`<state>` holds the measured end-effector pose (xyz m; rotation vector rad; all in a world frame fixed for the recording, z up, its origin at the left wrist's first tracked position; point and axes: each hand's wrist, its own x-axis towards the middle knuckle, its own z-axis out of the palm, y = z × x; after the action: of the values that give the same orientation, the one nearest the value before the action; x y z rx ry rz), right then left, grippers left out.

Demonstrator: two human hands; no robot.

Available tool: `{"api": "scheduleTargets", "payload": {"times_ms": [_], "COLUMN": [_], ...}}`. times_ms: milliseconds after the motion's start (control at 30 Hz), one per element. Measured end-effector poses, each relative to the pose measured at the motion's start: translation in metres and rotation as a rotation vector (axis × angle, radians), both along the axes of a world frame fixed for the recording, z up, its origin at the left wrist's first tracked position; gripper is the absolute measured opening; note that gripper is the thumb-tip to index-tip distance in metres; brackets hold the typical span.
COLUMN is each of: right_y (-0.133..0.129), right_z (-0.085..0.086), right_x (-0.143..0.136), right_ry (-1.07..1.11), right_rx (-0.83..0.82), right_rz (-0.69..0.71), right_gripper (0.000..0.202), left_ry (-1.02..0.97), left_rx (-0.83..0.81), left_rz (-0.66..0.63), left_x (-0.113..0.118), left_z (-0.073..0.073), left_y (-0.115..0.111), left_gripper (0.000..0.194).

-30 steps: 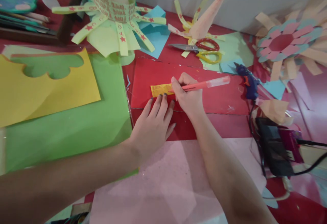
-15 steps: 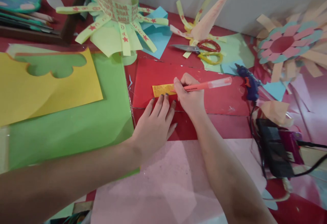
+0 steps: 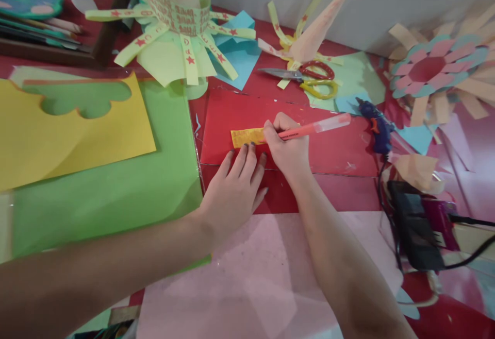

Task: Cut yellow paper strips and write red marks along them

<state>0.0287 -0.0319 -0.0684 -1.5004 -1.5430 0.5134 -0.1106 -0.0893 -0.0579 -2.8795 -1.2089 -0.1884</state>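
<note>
Red board (image 3: 336, 148) is being partly covered by a small yellow strip (image 3: 246, 136), whose lower edge is being touched by fingertips of the open, flat left hand (image 3: 232, 192). A pink pen (image 3: 315, 126) is being gripped by the curled right hand (image 3: 289, 148) over the strip's right part, its tip being hidden. The pen is being slanted rightward and slightly away, clear end outward; the strip is being laid nearly left-to-right. The pen is being judged light, stiff, best pinched low; the strip, thin, creasable, best pressed at its edges.
</note>
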Motion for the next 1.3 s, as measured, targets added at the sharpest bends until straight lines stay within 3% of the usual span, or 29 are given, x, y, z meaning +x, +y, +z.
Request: {"api": "scheduleTargets", "payload": {"times_ms": [267, 533, 833, 1067, 1300], "right_y": [0.0000, 0.0012, 0.0007, 0.0023, 0.0023], "right_z": [-0.0007, -0.0001, 0.0001, 0.0000, 0.0007], "right_x": [0.0002, 0.0016, 0.0017, 0.0009, 0.0031], "right_ry": [0.051, 0.117, 0.085, -0.025, -0.048], "right_rx": [-0.025, -0.013, -0.034, 0.043, -0.019], "right_rz": [0.040, -0.052, -0.044, -0.050, -0.048], "right_gripper": [0.036, 0.036, 0.037, 0.036, 0.035], "left_ry": [0.001, -0.013, -0.018, -0.006, -0.020], "left_rx": [0.007, -0.003, -0.029, -0.013, -0.031], "left_rz": [0.000, 0.004, 0.008, 0.006, 0.002], "left_x": [0.0009, -0.0002, 0.0005, 0.0000, -0.0001], "left_z": [-0.0005, -0.0009, -0.0011, -0.0008, -0.0013], "left_y": [0.0009, 0.0008, 0.0011, 0.0010, 0.0003], "left_gripper": [0.049, 0.050, 0.050, 0.050, 0.050]}}
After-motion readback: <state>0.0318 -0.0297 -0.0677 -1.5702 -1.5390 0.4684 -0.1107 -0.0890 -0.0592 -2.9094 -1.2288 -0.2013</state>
